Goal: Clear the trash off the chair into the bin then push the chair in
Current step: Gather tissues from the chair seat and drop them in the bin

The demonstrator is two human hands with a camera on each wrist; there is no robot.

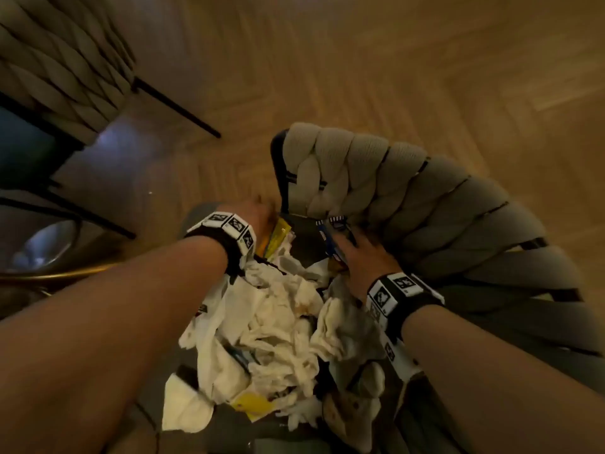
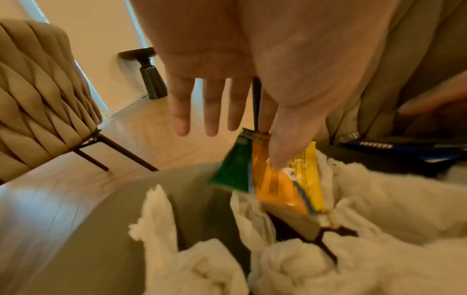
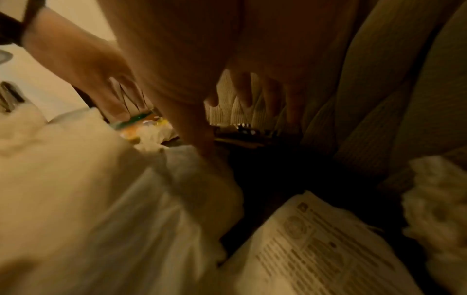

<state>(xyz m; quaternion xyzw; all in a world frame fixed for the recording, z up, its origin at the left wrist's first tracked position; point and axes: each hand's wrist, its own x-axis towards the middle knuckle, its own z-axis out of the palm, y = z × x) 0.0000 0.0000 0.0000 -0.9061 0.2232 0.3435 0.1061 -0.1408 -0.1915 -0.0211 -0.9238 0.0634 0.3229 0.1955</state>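
The chair, with its braided beige backrest (image 1: 409,198) and grey seat (image 2: 101,229), carries a heap of crumpled white paper towels (image 1: 271,316) and wrappers. My left hand (image 1: 258,214) reaches over the far left of the heap. Its fingers (image 2: 209,111) are straight and spread, and the thumb touches an upright orange-and-yellow wrapper (image 2: 278,189). My right hand (image 1: 363,257) lies flat at the far right of the heap, against the backrest. Its fingers (image 3: 245,93) are loosely extended beside a blue wrapper (image 1: 325,235). No bin is in view.
A printed leaflet (image 3: 316,249) and a yellow tag (image 1: 253,404) lie among the towels. A second braided chair (image 1: 59,60) stands to the left on the wood floor. A round table with a gold rim (image 1: 49,273) is at the near left. A black stand (image 2: 149,73) is by the wall.
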